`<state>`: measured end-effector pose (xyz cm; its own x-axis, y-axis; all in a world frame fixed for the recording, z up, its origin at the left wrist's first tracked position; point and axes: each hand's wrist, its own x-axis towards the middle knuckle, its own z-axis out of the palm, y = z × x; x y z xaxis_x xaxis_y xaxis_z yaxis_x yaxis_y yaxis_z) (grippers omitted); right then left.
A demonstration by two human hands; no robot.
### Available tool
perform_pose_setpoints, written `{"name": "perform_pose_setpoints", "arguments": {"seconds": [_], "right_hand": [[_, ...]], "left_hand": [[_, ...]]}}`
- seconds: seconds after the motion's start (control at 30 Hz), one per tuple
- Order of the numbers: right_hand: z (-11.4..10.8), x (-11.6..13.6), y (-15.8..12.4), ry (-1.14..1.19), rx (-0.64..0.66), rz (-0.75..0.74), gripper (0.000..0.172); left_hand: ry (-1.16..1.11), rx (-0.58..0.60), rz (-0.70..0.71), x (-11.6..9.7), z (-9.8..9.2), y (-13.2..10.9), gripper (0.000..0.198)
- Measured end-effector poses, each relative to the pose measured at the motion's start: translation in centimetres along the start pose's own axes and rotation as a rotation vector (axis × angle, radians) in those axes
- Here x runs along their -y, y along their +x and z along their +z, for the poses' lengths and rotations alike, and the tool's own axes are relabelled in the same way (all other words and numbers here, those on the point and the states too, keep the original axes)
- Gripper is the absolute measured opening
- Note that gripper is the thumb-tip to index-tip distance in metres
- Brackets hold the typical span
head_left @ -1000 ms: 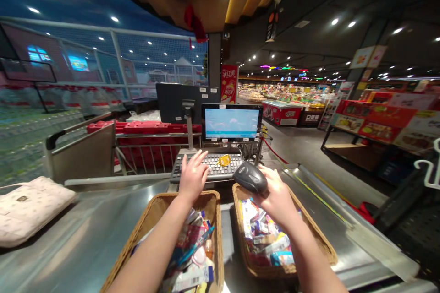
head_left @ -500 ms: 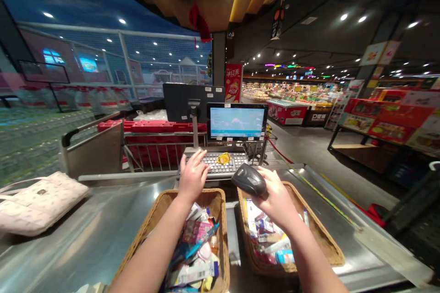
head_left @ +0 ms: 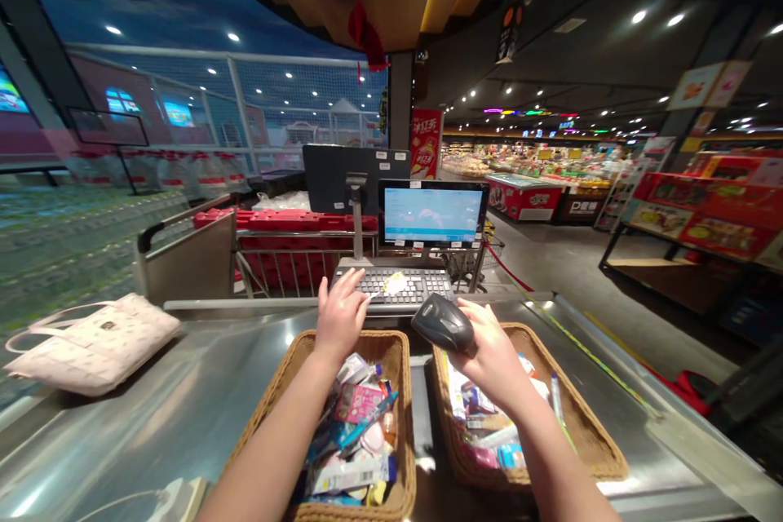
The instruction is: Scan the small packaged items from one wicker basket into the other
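You're gripping the black handheld barcode scanner (head_left: 443, 324) in your closed right hand (head_left: 493, 355), above the right wicker basket (head_left: 590, 432) of packaged goods (head_left: 483, 416). Your left hand (head_left: 342, 318) is hovering open, fingers spread just at the POS keyboard (head_left: 404, 285), above the left wicker basket (head_left: 373, 342). Both baskets are sitting on the steel checkout desk (head_left: 183, 359).
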<state>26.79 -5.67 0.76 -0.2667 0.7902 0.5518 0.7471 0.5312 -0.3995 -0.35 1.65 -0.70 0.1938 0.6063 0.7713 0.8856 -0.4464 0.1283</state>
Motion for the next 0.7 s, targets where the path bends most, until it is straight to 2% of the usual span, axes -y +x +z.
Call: {"name": "perform_pose_setpoints", "arguments": {"seconds": [0.43, 0.7], "right_hand": [[1.7, 0.9, 0.2, 0.032, 0.035, -0.020, 0.041], [2.5, 1.5, 0.2, 0.031, 0.081, -0.008, 0.035]], "left_hand": [[0.014, 0.034, -0.052, 1.5, -0.9, -2.0, 0.018], [0.006, 0.071, -0.083, 2.4, -1.0, -3.6, 0.019]]}}
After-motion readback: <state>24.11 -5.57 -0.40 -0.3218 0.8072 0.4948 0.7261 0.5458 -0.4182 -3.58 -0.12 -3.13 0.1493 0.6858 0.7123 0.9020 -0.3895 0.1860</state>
